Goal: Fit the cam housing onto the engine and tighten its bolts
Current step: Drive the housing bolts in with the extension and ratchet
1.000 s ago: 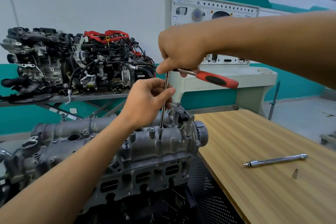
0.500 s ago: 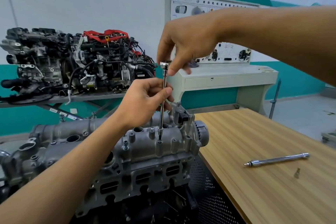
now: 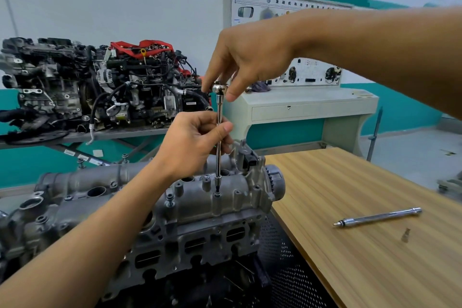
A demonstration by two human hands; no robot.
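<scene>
Left hand (image 3: 192,140) pinches extension bar (image 3: 219,147) mid-shaft; right hand (image 3: 250,57) above it grips ratchet head (image 3: 219,87). Bolt (image 3: 217,194) directly below left hand, in cam housing (image 3: 190,197) seated on engine (image 3: 190,245). Keep bar vertical, bit fully seated, while turning

Left hand (image 3: 192,142) steadies upright extension bar (image 3: 219,137) on cam housing (image 3: 150,197) bolt (image 3: 217,194); right hand (image 3: 250,62) pinches its top.
</scene>
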